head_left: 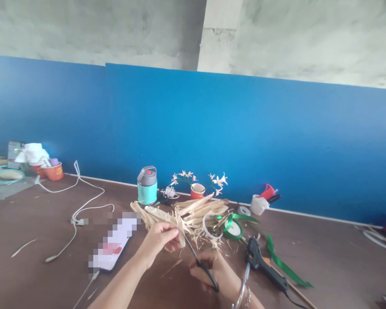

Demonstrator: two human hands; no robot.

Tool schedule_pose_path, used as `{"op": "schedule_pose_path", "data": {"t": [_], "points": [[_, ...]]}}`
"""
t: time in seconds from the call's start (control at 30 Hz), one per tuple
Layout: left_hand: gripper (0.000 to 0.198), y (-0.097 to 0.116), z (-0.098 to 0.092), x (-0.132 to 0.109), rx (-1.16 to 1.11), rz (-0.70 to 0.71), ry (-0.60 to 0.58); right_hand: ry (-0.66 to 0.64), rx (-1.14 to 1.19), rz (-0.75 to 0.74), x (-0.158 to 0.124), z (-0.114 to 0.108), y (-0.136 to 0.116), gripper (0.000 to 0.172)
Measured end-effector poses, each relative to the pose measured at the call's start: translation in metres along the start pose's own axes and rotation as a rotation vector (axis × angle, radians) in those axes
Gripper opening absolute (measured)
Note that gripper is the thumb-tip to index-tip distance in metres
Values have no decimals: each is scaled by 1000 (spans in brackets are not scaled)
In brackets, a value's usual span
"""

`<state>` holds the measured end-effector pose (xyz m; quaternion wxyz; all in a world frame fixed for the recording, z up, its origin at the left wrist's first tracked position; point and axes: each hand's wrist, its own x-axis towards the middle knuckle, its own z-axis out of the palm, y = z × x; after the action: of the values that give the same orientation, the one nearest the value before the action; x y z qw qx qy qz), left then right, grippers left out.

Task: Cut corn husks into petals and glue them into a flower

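My left hand [161,239] is pinched on a pale strip of dried husk [180,231], held upright over the brown table [35,231]. My right hand [216,271], with a metal bangle on its wrist, is closed on black-handled scissors [200,262]. The blades point up and left, and meet the strip near my left fingers. A heap of the same pale strips [193,212] lies just behind both hands.
A black glue gun [260,262] and loose green ribbon [284,266] lie to the right, a green ribbon roll [233,229] behind. A teal bottle [147,185], a red cup with paper flowers [197,189], a phone [114,244] and a white cable [80,206] sit to the left.
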<state>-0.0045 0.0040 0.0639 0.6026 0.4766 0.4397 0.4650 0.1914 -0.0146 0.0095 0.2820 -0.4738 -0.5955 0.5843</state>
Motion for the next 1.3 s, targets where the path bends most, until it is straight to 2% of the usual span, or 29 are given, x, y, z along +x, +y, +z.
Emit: {"op": "schedule_pose_path", "data": {"t": [0.53, 0.73, 1.03, 1.3], "points": [[25, 0, -1, 0, 76, 63, -15, -35, -61, 48, -6, -1, -12, 40], [27, -3, -4, 5, 73, 37, -58, -65, -83, 40, -4, -3, -9, 35], [26, -4, -3, 3, 24, 46, -39, -48, -64, 10, -4, -3, -7, 37], [18, -2, -4, 1, 5, -50, -105, -29, -89, 26, -6, -3, -14, 36]]}}
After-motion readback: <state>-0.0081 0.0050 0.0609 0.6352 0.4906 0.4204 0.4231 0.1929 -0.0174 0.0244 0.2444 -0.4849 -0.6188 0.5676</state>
